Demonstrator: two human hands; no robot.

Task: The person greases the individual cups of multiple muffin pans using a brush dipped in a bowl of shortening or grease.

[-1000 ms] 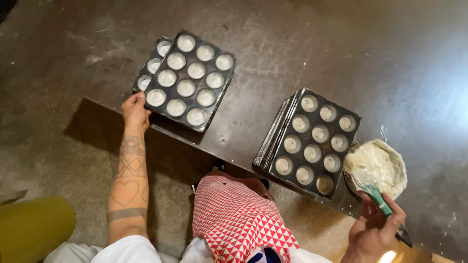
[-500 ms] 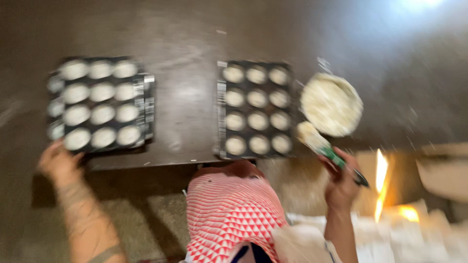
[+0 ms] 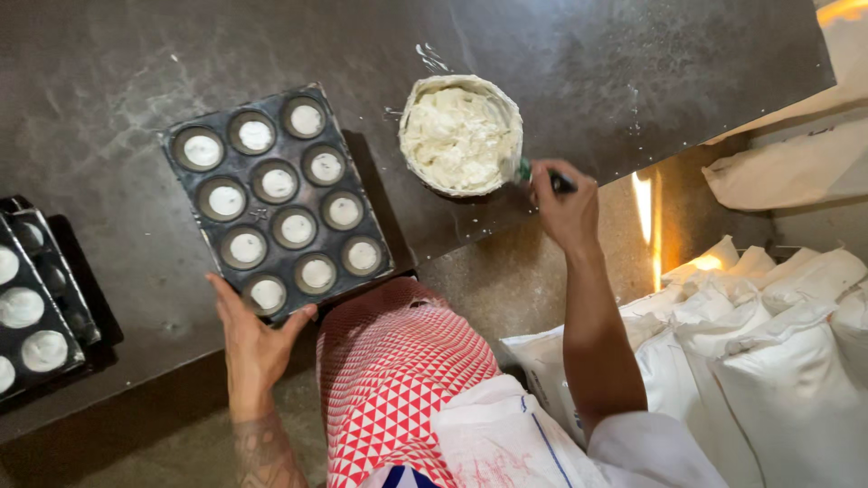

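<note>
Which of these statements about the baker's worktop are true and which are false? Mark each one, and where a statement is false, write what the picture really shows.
1. The left hand touches the near edge of the muffin tray. True.
2. The bowl of batter stands to the left of that tray. False: it stands to its right.
3. The right hand holds a green-handled tool beside the bowl. True.
4. Every cup of the tray by the left hand is empty. False: each of its twelve cups holds a white portion.
5. White sacks lie at the right, below the dark worktop. True.
6. Only one tray is in view. False: another filled tray shows at the left edge.
</note>
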